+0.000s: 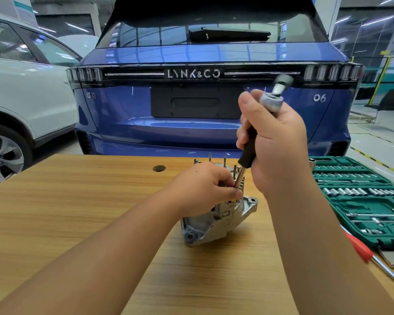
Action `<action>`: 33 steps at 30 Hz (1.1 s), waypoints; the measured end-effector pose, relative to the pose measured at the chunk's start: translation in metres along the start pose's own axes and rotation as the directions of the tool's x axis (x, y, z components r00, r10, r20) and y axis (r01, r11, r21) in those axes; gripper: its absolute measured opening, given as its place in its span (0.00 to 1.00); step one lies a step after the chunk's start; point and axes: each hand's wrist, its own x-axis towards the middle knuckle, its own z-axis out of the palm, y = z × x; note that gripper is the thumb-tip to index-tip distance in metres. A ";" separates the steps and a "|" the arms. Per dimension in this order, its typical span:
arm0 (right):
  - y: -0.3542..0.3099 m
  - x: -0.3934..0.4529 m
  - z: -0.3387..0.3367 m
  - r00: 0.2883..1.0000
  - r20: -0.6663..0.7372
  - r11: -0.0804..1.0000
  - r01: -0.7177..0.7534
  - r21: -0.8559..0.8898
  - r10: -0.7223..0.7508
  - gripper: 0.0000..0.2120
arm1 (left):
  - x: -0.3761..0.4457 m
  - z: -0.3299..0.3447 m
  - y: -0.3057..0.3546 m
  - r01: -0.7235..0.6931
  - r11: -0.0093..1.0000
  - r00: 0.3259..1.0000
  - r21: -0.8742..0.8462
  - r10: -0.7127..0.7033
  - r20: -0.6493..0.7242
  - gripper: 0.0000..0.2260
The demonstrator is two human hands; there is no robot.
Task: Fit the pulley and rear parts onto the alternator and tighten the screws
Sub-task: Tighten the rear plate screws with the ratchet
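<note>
The right hand (275,142) grips the driver (248,153), its shaft slanting down-left into the alternator (216,217); the left hand (203,187) pinches its tip.

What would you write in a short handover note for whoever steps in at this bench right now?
Right hand grips the driver, upright, shaft running down into the alternator.
Left hand pinches the shaft's lower end, steadying it at a screw I cannot see.
Alternator stands on the wooden table; several studs stick up from it.
Green socket set lies open to the right.
Done: cannot tell.
Left: likely finish tightening.
</note>
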 end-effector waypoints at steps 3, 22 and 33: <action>0.003 0.000 -0.002 0.985 0.170 0.994 -0.041 0.101 0.023 0.13 | 0.001 -0.001 -0.001 0.003 0.999 1.000 -0.047 -0.003 -0.003 0.10; 0.003 -0.005 0.012 0.988 0.151 0.987 -0.040 0.154 0.017 0.16 | -0.006 -0.001 0.007 -0.002 0.979 1.000 -0.205 -0.003 -0.021 0.06; 0.005 0.004 -0.004 0.990 0.139 0.991 0.017 0.135 -0.036 0.14 | 0.003 -0.001 0.000 -0.001 0.999 1.000 -0.054 0.001 0.005 0.10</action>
